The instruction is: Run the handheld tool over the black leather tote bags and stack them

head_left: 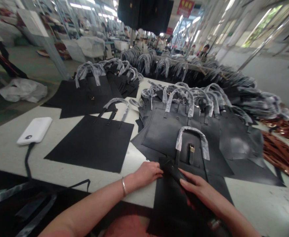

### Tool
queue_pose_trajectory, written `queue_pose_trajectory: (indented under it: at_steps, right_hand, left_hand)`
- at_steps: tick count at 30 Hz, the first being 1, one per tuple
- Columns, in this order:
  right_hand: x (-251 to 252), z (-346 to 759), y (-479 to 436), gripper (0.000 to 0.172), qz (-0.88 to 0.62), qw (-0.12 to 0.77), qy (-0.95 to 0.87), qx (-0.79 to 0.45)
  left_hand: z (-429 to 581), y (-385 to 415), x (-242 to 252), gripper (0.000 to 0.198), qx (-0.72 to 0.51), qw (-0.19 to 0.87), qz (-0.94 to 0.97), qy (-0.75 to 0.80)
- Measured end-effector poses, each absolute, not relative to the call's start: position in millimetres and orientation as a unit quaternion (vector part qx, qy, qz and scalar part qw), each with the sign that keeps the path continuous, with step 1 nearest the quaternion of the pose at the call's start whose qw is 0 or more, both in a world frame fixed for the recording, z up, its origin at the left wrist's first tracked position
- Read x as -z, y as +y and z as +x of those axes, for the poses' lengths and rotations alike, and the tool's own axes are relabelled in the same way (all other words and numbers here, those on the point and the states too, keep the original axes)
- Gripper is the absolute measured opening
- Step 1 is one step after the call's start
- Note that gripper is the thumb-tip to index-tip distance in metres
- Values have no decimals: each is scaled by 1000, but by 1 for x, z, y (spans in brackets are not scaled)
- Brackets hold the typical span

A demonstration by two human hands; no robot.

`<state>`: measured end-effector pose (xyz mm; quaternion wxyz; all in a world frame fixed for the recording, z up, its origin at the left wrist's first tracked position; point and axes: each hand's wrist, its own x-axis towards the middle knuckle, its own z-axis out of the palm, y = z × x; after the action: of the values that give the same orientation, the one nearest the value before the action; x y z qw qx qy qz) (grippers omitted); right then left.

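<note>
In front of me a black leather bag panel (169, 200) lies partly over the table's front edge. My left hand (149, 172) has its fingers curled at the panel's upper left corner, pinching it. A long black piece (177, 176) slants across the panel; whether it is a folded edge or a separate part is hard to tell. Around it my right hand (196, 186) is closed, thumb on top. Just beyond my hands, a plastic-wrapped bag handle (193, 131) arches up beside a tab with a gold buckle (192, 148).
A single handled panel (95, 141) lies left of centre, with a white power bank (36, 130) and cable further left. Stacked panels (159, 125) with wrapped handles fill the middle and back. Brown straps (280, 151) are piled at the right. Black panels (144, 14) hang overhead.
</note>
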<state>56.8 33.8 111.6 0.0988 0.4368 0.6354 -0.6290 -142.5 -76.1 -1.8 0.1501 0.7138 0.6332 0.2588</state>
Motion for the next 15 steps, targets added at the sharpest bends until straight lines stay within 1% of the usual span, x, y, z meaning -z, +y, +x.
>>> queue_pose_trajectory:
  at_steps: [3,6,13,15]
  right_hand:
    - [-118,39,38,62,422,117,641,630]
    - [-120,27,44,55,408,126,651,627]
    - [-122,29,57,55,398,171,651,624]
    - [-121,22,57,52,394,173,645,631]
  left_hand:
    - [-132,-80,4,19,-209,110,728,643]
    - [-131,-78,1,23,-195,89,733,646]
    - [-130,-82,-3,21,-196,75,740,639]
    - [-130,-82,-3,19,-190,74,745,635]
